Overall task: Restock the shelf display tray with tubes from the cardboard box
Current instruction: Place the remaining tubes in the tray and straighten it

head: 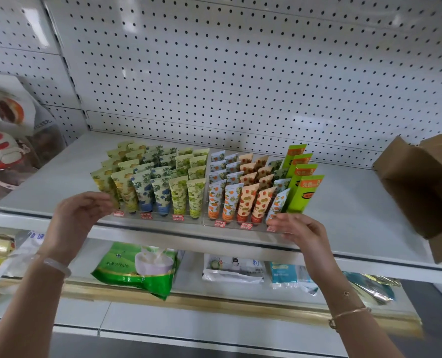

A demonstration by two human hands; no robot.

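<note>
A clear display tray (pixel 188 220) sits at the front edge of the white shelf, filled with rows of upright patterned tubes (pixel 178 182) in yellow, blue, green and orange prints; green boxes (pixel 302 177) stand in its right column. My left hand (pixel 83 215) is at the tray's front left corner, fingers loosely curved beside the nearest yellow tube. My right hand (pixel 300 228) is at the tray's front right corner with fingers spread at the tray's edge. The open cardboard box (pixel 424 187) stands at the shelf's right end; its inside is hidden.
A pegboard back wall (pixel 240 73) rises behind the shelf. Packaged goods (pixel 8 140) crowd the left side. On the lower shelf lie a green bag (pixel 137 270) and white and blue packets (pixel 235 267).
</note>
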